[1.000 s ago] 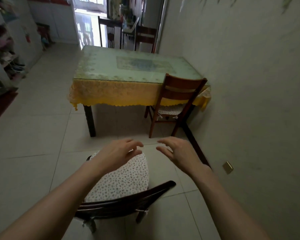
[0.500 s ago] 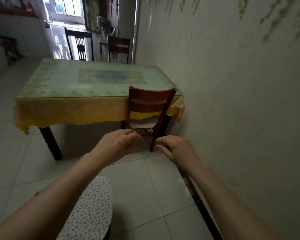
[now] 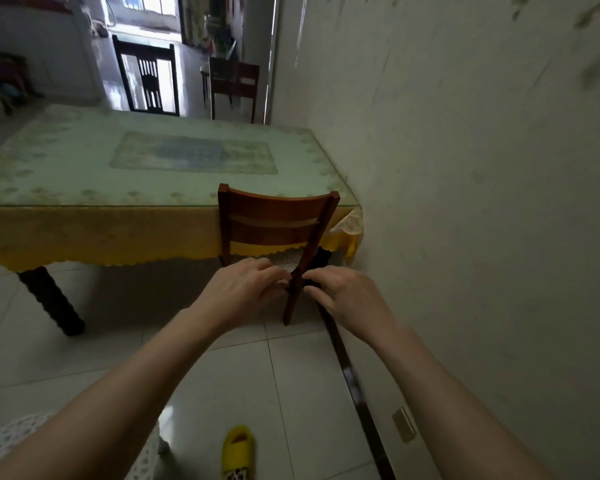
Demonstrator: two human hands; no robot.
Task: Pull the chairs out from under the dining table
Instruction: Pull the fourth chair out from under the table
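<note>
A brown wooden chair (image 3: 274,223) stands tucked under the near right end of the dining table (image 3: 90,226), its cushioned seat partly beneath the yellow tablecloth. My left hand (image 3: 246,289) and my right hand (image 3: 343,296) are stretched out in front of the chair's lower back, on either side of its right rear leg. Both have loosely curled fingers and hold nothing; they look nearer to me than the chair. Two more dark chairs (image 3: 146,77) (image 3: 234,84) stand at the table's far side.
A wall (image 3: 465,202) runs close along the right, with a dark baseboard (image 3: 347,368) and a socket plate (image 3: 404,424). The patterned cushion of another chair (image 3: 11,441) shows at the lower left. A yellow slipper (image 3: 238,452) is on the tiled floor.
I have moved forward and turned right, from the pulled-out chair toward the tucked-in chair by the wall. Both hands have come closer to that chair.
</note>
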